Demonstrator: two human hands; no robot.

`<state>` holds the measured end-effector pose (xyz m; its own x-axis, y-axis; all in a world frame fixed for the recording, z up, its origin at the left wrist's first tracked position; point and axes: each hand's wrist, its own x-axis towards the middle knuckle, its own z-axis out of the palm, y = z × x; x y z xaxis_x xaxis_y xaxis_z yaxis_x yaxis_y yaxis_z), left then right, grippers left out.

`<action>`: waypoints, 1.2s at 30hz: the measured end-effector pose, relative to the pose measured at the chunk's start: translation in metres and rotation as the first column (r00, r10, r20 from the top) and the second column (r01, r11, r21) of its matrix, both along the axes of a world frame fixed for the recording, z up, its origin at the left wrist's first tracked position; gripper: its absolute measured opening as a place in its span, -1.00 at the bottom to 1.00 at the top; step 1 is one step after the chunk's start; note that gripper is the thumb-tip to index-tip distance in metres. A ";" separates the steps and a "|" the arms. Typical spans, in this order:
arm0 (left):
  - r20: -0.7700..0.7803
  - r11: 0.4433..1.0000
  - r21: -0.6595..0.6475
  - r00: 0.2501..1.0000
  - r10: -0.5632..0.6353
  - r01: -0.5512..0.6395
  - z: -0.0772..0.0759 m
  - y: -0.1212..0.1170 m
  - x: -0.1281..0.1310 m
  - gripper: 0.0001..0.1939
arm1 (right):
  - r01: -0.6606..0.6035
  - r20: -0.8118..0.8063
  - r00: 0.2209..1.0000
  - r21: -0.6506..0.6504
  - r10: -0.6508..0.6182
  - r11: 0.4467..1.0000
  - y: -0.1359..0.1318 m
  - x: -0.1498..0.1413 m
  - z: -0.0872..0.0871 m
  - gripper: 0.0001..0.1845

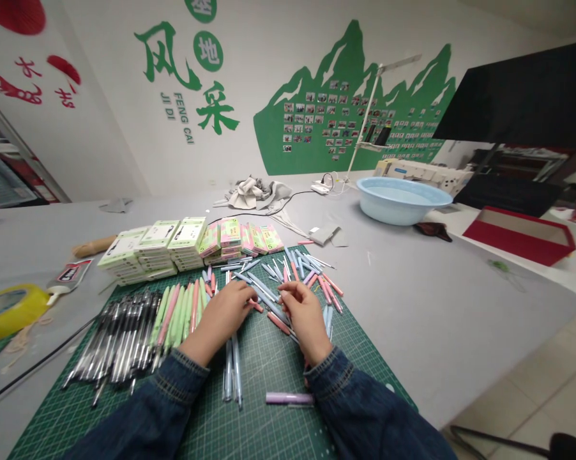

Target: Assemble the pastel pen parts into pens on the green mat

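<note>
My left hand (225,314) is closed, its fingers curled at a short pink pen (256,306) that pokes out by the fingertips. My right hand (305,317) is pinched over the pile, and whatever lies between its thumb and fingertips is too small to make out. Around both hands, loose blue pens (263,285) and pink pens (334,285) are scattered on a green cutting mat (259,364). A few blue pens (232,370) lie side by side below my left hand. Near my right sleeve rests a purple pen (289,398).
Left of my hands lie rows of black clear pens (120,338) and green pens (180,313). Behind stand stacked white-green boxes (161,246) and pink boxes (230,231). Farther off are cloth scraps (257,193), a blue basin (403,201) and yellow tape (27,310).
</note>
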<state>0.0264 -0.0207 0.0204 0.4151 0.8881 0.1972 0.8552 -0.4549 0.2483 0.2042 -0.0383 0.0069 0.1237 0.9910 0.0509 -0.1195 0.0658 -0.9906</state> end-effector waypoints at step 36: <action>0.618 0.912 -0.397 0.704 0.349 -0.103 0.011 0.005 -0.004 -0.78 | -0.229 0.384 0.900 0.016 0.206 0.973 -0.001 -0.007 -0.016 -0.71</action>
<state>0.0220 -0.0157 0.0310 0.0623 0.9973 0.0377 0.4751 -0.0628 0.8777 0.1972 -0.0395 -0.0093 -0.1348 0.9847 0.1106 0.2443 0.1412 -0.9594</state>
